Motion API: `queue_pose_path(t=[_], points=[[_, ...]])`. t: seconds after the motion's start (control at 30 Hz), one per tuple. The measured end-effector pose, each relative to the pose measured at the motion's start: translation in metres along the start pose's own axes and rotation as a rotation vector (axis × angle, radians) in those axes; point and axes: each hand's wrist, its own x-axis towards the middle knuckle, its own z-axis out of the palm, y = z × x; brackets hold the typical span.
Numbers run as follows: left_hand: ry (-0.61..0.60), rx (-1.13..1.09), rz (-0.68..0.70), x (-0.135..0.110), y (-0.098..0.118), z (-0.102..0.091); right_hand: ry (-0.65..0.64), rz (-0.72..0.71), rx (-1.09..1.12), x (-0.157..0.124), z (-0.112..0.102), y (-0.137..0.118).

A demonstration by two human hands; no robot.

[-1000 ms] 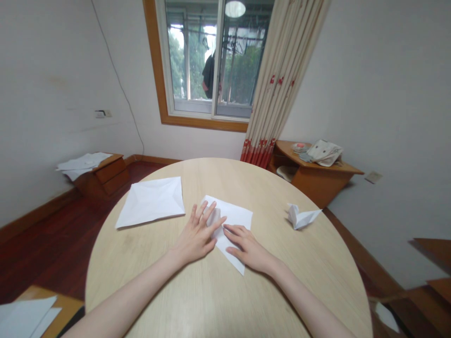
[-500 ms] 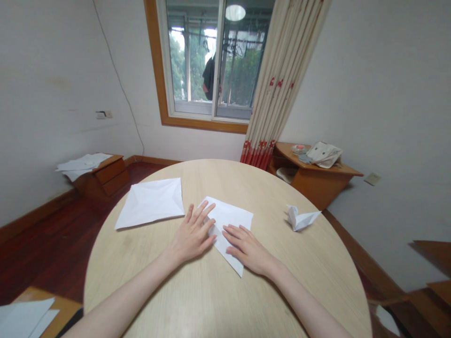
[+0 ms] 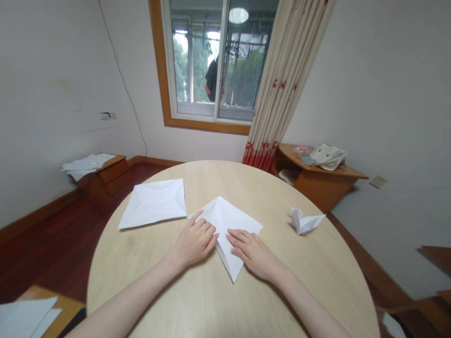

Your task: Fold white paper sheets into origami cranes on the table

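A partly folded white sheet of paper (image 3: 235, 217) lies on the table, with one corner towards the window and a pointed end towards me. My left hand (image 3: 197, 239) is at its left side, index finger stretched out and the other fingers curled over the paper's edge. How the fingertips grip underneath is hidden. On the paper's right half rests my right hand (image 3: 253, 253), its fingers stretched out and lying flat. To the right stands a folded paper bird (image 3: 305, 222), touched by neither hand.
A creased pile of white paper (image 3: 155, 202) lies left on the round wooden table (image 3: 169, 300). Beyond the table are a small drawer cabinet (image 3: 114, 176) with papers and a corner shelf (image 3: 317, 185) bearing a cloth bag (image 3: 328, 156). More sheets (image 3: 26, 317) lie at lower left.
The paper has turned so its pointed end has swung left, and a left flap now spreads out. My left hand's fingers have gone from spread to curled. My right hand still lies flat.
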Motion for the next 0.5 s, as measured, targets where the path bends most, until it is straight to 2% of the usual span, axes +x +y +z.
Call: queue_pose_path(t=[0.17, 0.5], points=[[-0.033, -0.106, 0.058, -0.0026, 0.0043, 0.0064, 0.013, -0.008, -0.018, -0.0007, 0.0017, 0.0018], [-0.165, -0.291, -0.032, -0.0048, 0.0049, 0.0078, 0.063, -0.056, -0.059, -0.0018, 0.0015, 0.0092]])
